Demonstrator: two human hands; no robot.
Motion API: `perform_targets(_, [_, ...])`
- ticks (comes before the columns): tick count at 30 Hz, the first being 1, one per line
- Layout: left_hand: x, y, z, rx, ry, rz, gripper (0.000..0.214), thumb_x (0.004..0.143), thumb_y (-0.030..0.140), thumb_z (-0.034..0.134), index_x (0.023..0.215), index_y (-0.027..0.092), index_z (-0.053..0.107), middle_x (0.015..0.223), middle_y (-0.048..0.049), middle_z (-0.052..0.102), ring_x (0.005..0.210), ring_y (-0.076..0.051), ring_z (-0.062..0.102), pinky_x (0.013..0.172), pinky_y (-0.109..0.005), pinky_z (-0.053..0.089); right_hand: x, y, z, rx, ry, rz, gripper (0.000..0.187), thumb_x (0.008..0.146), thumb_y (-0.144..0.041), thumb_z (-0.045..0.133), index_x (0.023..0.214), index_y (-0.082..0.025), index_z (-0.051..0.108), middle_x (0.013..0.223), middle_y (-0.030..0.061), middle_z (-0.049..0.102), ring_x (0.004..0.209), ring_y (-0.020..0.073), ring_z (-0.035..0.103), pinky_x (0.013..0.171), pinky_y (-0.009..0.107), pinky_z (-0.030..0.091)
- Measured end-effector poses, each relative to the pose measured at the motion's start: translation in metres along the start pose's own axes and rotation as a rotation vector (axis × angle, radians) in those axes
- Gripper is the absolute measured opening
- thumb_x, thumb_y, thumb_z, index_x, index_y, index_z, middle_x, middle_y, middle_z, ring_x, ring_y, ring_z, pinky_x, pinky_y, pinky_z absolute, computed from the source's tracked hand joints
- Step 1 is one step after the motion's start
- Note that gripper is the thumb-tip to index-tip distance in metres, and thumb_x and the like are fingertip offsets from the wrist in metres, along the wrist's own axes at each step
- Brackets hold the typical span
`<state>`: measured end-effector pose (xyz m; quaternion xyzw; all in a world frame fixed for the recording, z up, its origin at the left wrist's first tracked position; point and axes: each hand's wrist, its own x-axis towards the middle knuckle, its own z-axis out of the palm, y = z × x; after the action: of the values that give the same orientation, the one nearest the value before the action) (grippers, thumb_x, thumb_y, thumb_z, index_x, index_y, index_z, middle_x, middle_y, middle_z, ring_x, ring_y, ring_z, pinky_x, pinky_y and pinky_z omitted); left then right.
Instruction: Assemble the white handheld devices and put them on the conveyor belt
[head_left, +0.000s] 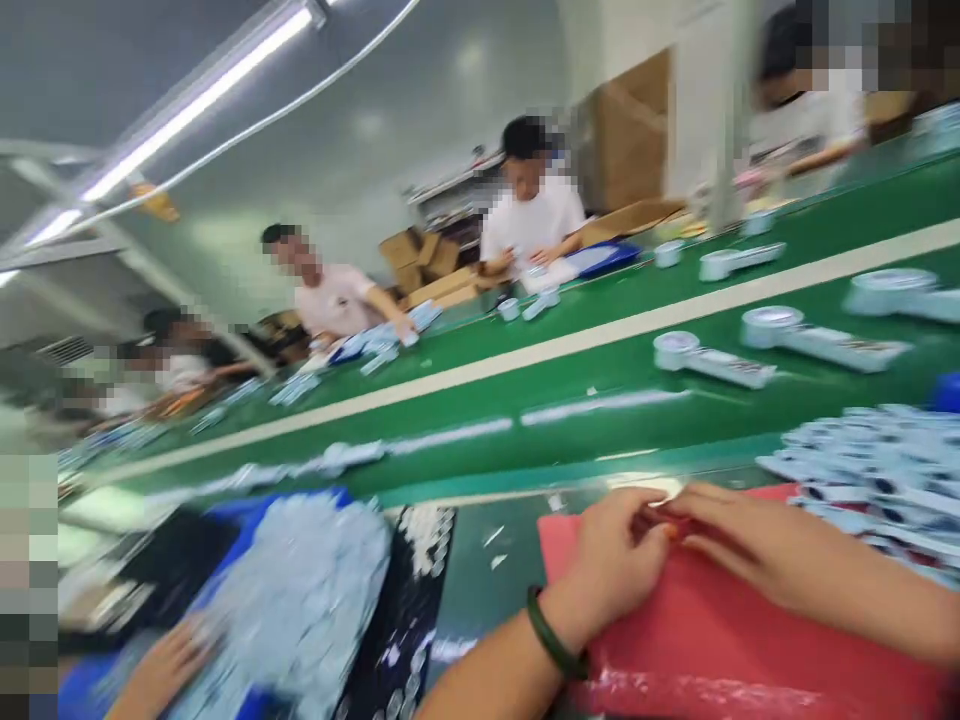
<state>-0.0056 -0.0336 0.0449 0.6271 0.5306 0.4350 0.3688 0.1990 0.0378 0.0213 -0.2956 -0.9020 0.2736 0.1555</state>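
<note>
My left hand [619, 550], with a dark green bangle [553, 635] at its wrist, is closed in a pinch above a red mat [712, 640]. Facing it, my right hand [739, 535] is closed too, its fingertips meeting the left ones. A small whitish piece [666, 499] shows between the fingertips, partly hidden and blurred, so its kind cannot be made out. Right of the hands lies a pile of light-blue plastic parts [885, 470], long pieces on the red mat's far side.
A green conveyor belt [480, 430] crosses ahead, carrying light-blue parts with round heads and handles [716, 360]. At left, a co-worker's hand [169, 665] touches a heap of light-blue pieces [300, 580]. Beside it lies a black strip with clear rings [401, 640]. Several people sit across the belt.
</note>
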Motion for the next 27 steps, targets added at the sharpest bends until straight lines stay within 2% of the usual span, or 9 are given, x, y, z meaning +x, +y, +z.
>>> perform_targets(2, [-0.015,0.014,-0.028,0.211,-0.041,0.023,0.033,0.087,0.022,0.062,0.12,0.02,0.067,0.106,-0.0059,0.071,0.092,-0.018,0.065,0.088,-0.032,0.054,0.002,0.016,0.015,0.036,-0.023,0.002,0.038,0.102,-0.051,0.041,0.131,-0.037,0.061,0.135,0.0066,0.059,0.115,0.0309,0.061,0.097,0.048,0.052])
perform_targets(4, [-0.041,0.025,-0.062,0.404,0.005,-0.008,0.028,0.09,0.024,0.063,0.118,0.021,0.067,0.109,-0.0059,0.07,0.1,-0.02,0.064,0.094,-0.036,0.053,0.006,0.019,0.027,0.062,-0.029,-0.012,0.04,0.099,-0.059,0.044,0.132,-0.043,0.06,0.134,0.0065,0.06,0.114,0.0319,0.061,0.098,0.052,0.051])
perform_targets(7, [-0.094,0.025,-0.11,0.618,0.255,-0.098,0.023,0.092,0.021,0.06,0.114,0.021,0.066,0.113,-0.0065,0.068,0.108,-0.022,0.062,0.098,-0.04,0.051,0.025,-0.007,0.034,0.131,-0.117,-0.045,0.037,0.097,-0.057,0.048,0.128,-0.044,0.063,0.129,0.0089,0.063,0.113,0.0292,0.062,0.094,0.048,0.052])
perform_targets(9, [-0.129,0.013,-0.134,0.686,0.422,-0.137,0.022,0.093,0.019,0.058,0.114,0.022,0.065,0.115,-0.0066,0.066,0.11,-0.021,0.061,0.099,-0.04,0.051,0.052,-0.038,0.037,0.184,-0.21,-0.086,0.036,0.099,-0.049,0.046,0.128,-0.038,0.065,0.127,0.0103,0.064,0.113,0.0272,0.061,0.093,0.044,0.052])
perform_targets(13, [-0.187,-0.012,-0.153,0.827,0.594,-0.158,0.025,0.096,0.019,0.054,0.119,0.023,0.062,0.126,-0.0078,0.06,0.121,-0.022,0.057,0.105,-0.043,0.05,0.12,-0.102,0.052,0.095,-0.27,-0.172,0.033,0.099,-0.034,0.048,0.126,-0.029,0.065,0.122,0.0065,0.064,0.105,0.0243,0.063,0.088,0.036,0.053])
perform_targets(17, [-0.229,-0.017,-0.15,0.954,0.557,-0.221,0.027,0.098,0.02,0.052,0.124,0.024,0.06,0.135,-0.0085,0.055,0.133,-0.024,0.049,0.109,-0.046,0.047,0.177,-0.148,0.079,-0.104,-0.298,-0.221,0.032,0.103,-0.028,0.053,0.134,-0.022,0.061,0.122,0.0086,0.061,0.107,0.0238,0.062,0.087,0.032,0.05])
perform_targets(21, [-0.239,-0.019,-0.153,0.926,0.561,-0.242,0.031,0.099,0.018,0.051,0.128,0.025,0.059,0.137,-0.008,0.055,0.133,-0.023,0.049,0.11,-0.046,0.047,0.216,-0.18,0.108,-0.182,-0.299,-0.246,0.028,0.104,-0.028,0.056,0.128,-0.017,0.064,0.12,0.0133,0.061,0.115,0.0292,0.057,0.095,0.037,0.047])
perform_targets(24, [-0.217,-0.031,-0.163,0.774,0.595,-0.215,0.031,0.097,0.014,0.051,0.124,0.023,0.062,0.125,-0.0079,0.06,0.12,-0.021,0.056,0.103,-0.041,0.05,0.239,-0.199,0.128,-0.242,-0.301,-0.213,0.025,0.103,-0.031,0.06,0.12,-0.013,0.065,0.12,0.0139,0.06,0.116,0.0296,0.056,0.099,0.043,0.048])
perform_targets(27, [-0.186,-0.05,-0.174,0.678,0.658,-0.217,0.028,0.091,0.008,0.052,0.114,0.019,0.063,0.109,-0.007,0.061,0.101,-0.017,0.06,0.085,-0.03,0.055,0.254,-0.212,0.142,-0.265,-0.314,-0.15,0.03,0.104,-0.039,0.061,0.119,-0.013,0.064,0.121,0.0118,0.06,0.112,0.0267,0.058,0.097,0.046,0.051])
